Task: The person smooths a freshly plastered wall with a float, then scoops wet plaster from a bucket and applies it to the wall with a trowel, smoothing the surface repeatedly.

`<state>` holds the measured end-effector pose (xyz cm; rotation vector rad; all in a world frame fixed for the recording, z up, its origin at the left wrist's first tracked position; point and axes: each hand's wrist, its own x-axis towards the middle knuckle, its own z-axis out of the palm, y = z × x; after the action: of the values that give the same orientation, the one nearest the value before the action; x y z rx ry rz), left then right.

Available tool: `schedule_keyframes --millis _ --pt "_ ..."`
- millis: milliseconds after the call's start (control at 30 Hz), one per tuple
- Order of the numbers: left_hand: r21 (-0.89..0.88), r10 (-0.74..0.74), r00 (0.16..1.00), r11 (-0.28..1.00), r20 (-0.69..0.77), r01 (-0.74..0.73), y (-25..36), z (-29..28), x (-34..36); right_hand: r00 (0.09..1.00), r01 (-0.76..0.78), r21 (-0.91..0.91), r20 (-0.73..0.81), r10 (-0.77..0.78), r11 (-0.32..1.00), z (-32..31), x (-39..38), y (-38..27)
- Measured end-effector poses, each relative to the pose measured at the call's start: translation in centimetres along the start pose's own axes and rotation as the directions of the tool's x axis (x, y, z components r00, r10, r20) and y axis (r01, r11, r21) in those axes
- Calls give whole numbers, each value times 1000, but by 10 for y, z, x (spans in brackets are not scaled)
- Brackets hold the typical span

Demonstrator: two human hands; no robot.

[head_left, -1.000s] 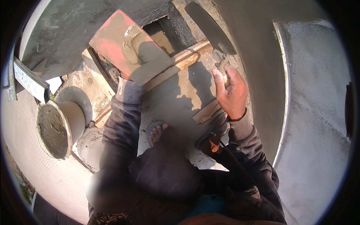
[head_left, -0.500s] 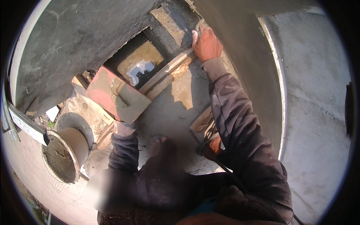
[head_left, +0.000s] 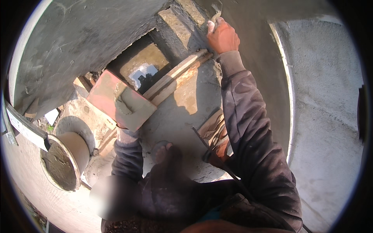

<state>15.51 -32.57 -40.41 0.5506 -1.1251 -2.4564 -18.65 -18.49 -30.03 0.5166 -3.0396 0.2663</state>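
Note:
My left hand [head_left: 121, 126], mostly hidden, supports a pink rectangular board [head_left: 101, 94] from below; a lump of grey mortar [head_left: 122, 105] lies on the board. Up at the top, my right hand [head_left: 222, 35] is closed round the handle of a trowel [head_left: 217, 14], against the grey rendered wall [head_left: 252, 35] where it meets a rough concrete ledge [head_left: 175, 27]. Just below that hand, wooden battens [head_left: 175, 75] run along the edge of a dark square pit [head_left: 143, 62] with water in its bottom.
At the lower left stands a bucket of grey mortar [head_left: 58, 165], beside metal lengths [head_left: 27, 126]. Grey walls [head_left: 66, 42] rise on either side. My bare foot [head_left: 163, 151] is on the concrete floor, near wooden offcuts [head_left: 210, 126] at the right.
My right hand has moved forward and up to the top corner with the trowel, its arm now stretched out. The pink board sits lower and further left in the view, uncovering the pit.

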Motion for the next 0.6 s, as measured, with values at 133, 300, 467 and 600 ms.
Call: schedule_keyframes --millis 133,300,467,600 --pt "211 42 998 977 -43 -32 9 3 -3 1000 -21 3 7 21 1000 -13 4 -2" --pt "163 59 988 986 -140 -35 4 -1 1 984 87 5 -154 -86 996 -7 -14 1" --pt "414 190 967 904 -170 -105 -1 4 8 990 124 -38 -66 -126 992 20 -19 3" --pt "480 208 958 873 -195 -92 -1 10 9 999 48 -44 16 -48 998 31 -10 -4"
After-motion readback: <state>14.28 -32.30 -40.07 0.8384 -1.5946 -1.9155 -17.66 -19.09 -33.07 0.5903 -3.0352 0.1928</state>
